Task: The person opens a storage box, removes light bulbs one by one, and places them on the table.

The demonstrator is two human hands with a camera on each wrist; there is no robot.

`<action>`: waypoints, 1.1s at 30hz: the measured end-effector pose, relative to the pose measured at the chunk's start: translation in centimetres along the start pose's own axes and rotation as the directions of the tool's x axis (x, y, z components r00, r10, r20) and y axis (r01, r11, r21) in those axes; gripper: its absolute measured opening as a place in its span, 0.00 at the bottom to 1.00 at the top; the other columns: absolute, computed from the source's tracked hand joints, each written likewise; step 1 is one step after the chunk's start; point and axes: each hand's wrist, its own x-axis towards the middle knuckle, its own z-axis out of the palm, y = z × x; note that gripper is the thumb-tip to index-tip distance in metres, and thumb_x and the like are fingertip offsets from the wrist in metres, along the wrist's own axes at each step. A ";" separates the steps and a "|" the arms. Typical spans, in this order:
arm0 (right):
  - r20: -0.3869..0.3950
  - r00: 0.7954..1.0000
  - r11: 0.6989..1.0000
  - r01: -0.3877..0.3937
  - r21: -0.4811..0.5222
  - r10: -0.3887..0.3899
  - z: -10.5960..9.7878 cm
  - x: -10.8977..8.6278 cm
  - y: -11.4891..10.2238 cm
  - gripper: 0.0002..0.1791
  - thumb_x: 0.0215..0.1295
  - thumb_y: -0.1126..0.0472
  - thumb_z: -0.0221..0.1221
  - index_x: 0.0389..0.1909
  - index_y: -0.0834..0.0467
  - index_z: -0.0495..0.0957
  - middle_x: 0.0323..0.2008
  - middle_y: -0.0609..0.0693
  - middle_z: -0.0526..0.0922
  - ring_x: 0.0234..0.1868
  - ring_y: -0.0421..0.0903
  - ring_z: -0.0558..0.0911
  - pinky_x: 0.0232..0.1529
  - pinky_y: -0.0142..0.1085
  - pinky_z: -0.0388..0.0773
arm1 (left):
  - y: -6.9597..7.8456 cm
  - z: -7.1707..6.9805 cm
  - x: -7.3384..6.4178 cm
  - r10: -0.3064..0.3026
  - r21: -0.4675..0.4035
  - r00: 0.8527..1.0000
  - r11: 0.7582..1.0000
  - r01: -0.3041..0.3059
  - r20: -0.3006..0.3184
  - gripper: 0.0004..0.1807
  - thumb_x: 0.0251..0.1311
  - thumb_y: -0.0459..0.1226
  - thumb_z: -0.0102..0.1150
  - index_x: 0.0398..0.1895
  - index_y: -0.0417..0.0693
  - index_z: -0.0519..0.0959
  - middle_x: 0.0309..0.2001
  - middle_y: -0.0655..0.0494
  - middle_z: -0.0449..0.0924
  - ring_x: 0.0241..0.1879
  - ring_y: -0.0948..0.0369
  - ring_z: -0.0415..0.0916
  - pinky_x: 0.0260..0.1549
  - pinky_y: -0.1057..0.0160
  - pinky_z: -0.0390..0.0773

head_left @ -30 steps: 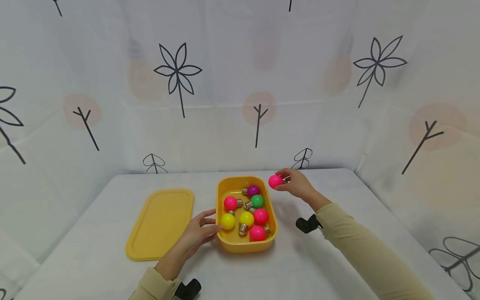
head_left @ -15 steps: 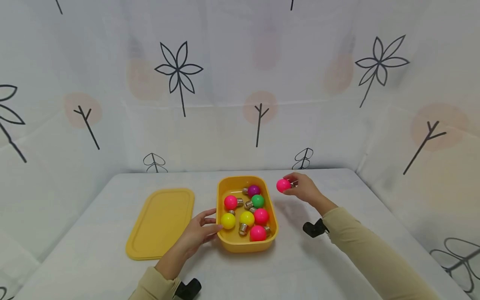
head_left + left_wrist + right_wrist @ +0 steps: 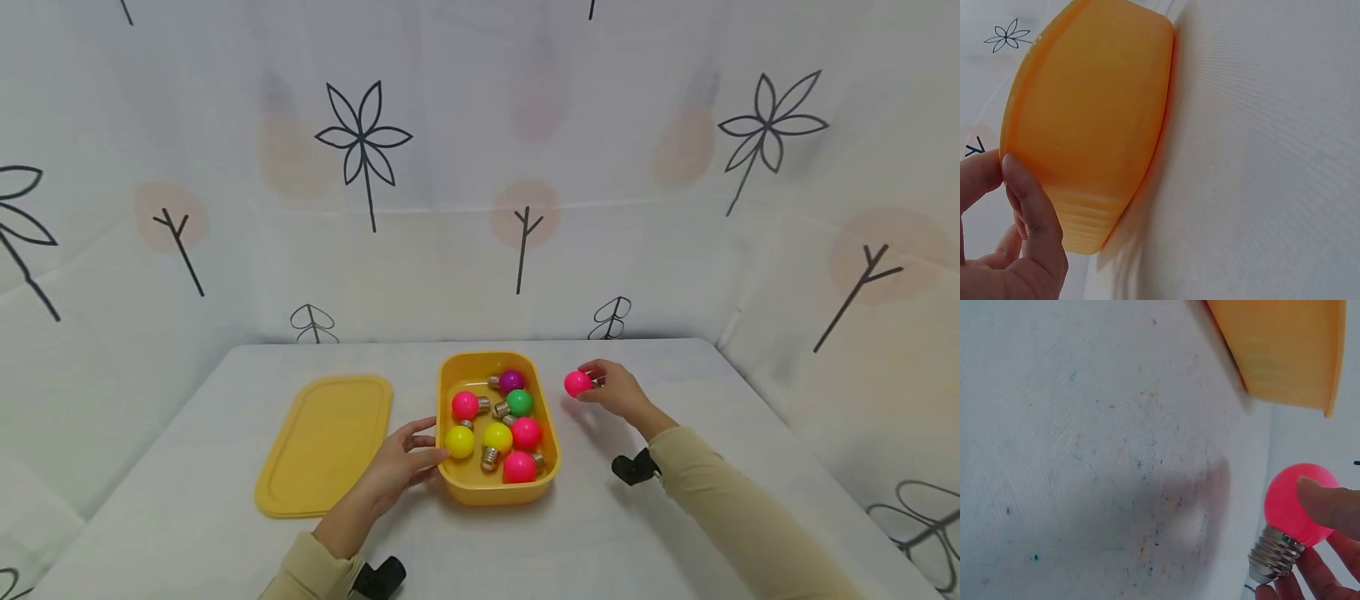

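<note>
My right hand (image 3: 618, 393) pinches a pink light bulb (image 3: 577, 383) in the air, to the right of a yellow plastic container (image 3: 497, 495). In the right wrist view the thumb lies across the pink globe and the metal screw base (image 3: 1274, 555) points down and left. My left hand (image 3: 401, 462) holds the container's left rim between thumb and fingertips, as the left wrist view shows at the rim (image 3: 1005, 140). Inside lie several bulbs: a purple bulb (image 3: 512, 381), a green bulb (image 3: 520, 403), a yellow bulb (image 3: 460, 442) and other pink and yellow ones.
A flat yellow lid (image 3: 326, 446) lies on the white table (image 3: 480, 558) to the left of the container. Behind the table hangs a white cloth (image 3: 450, 275) with drawn flowers and twigs. Small coloured specks mark the tabletop in the right wrist view.
My right hand has moved right and somewhat lower, away from the container, with the pink bulb in it. The left hand stays at the rim.
</note>
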 end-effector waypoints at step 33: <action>0.021 0.998 0.998 -0.056 -0.021 0.056 1.3 0.9 1.4 0.29 0.55 0.63 0.64 0.57 0.65 0.69 0.51 0.64 0.72 0.50 0.60 0.70 0.47 0.47 0.76 | 0.0 0.1 0.0 -0.004 -0.015 1.000 1.000 0.004 0.002 0.36 0.54 0.35 0.66 0.66 0.44 0.62 0.50 0.42 0.68 0.41 0.53 0.75 0.42 0.59 0.79</action>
